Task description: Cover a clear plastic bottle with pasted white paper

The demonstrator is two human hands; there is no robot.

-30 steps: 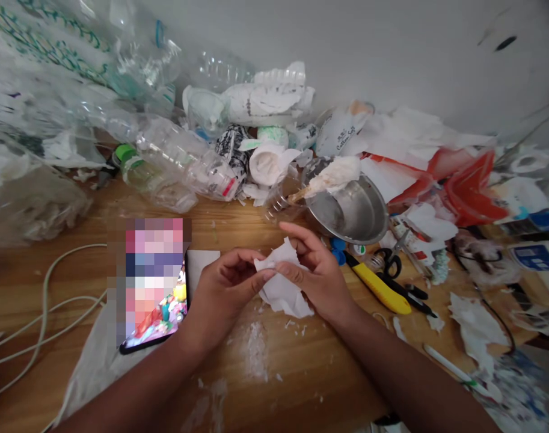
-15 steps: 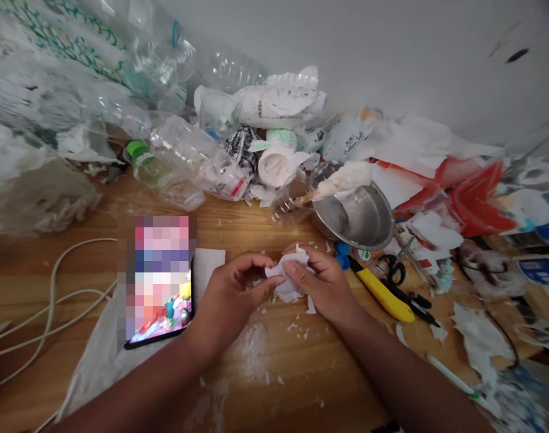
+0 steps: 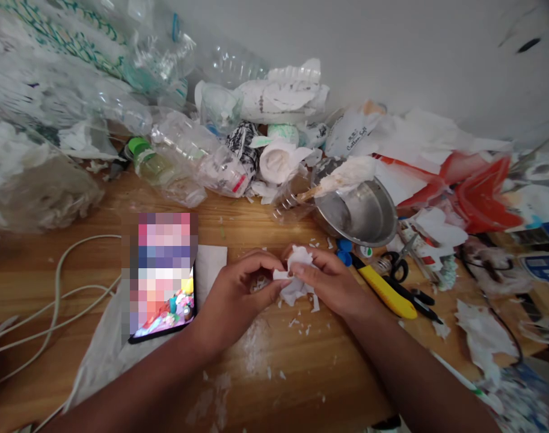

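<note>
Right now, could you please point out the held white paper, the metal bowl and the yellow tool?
Held white paper (image 3: 296, 292): head view, on its lower part.
Metal bowl (image 3: 374, 209): head view, on its inner wall.
Yellow tool (image 3: 385, 292): head view, on its body.

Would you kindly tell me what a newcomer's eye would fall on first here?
Probably the brightly lit screen on the left. At the centre, the left hand and right hand hold crumpled white paper. Beyond the right hand, a metal bowl stands out.

Counted on my desk (image 3: 310, 373): my hands (image 3: 238, 300), 2; lit screen (image 3: 181, 304), 1; metal bowl (image 3: 373, 216), 1; blue caps (image 3: 345, 258), 2; yellow-handled tool (image 3: 386, 294), 1; scissors (image 3: 397, 264), 1; green-capped bottle (image 3: 159, 169), 1.
</note>
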